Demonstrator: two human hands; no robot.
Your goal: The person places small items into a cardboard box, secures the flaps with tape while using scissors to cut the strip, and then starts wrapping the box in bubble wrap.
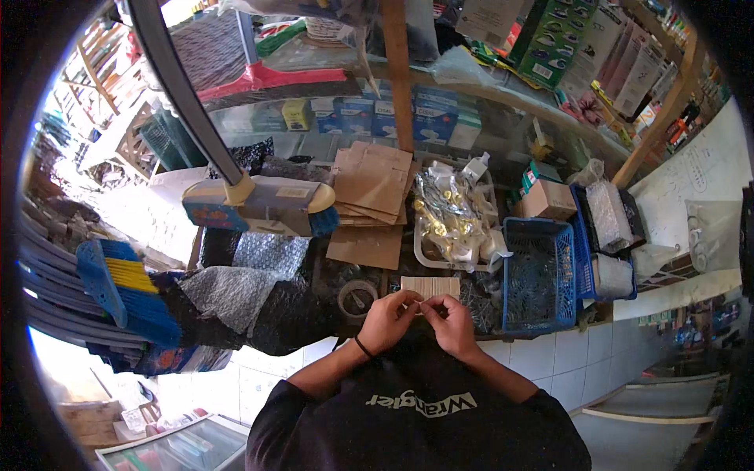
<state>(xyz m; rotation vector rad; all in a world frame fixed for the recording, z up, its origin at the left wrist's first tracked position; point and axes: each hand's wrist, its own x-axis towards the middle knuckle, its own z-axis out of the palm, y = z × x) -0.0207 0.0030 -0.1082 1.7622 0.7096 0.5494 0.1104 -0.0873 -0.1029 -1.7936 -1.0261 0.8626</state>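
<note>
My left hand (pixel 387 322) and my right hand (pixel 449 322) meet fingertip to fingertip in front of my chest, pinching something very small that I cannot make out. A dark band circles my left wrist. Just beyond the fingers lies a flat block wrapped or taped in pale tan material (pixel 430 287), partly hidden by my hands. Left of my left hand rests a roll of tape (pixel 357 298). Past the block, a white tray (pixel 419 250) holds plastic-bagged pieces, some of them gold-coloured. Stacked flat cardboard pieces (pixel 371 182) lie to its left.
A blue plastic basket (pixel 538 222) stands right of my hands, beside another blue basket (pixel 583 277) with bubble-wrapped packages. On the left are a broom head (pixel 259 203), blue-and-yellow bristles (pixel 132 288) and black plastic wrapping (pixel 294 318). A wooden post (pixel 398 76) rises beyond the cardboard.
</note>
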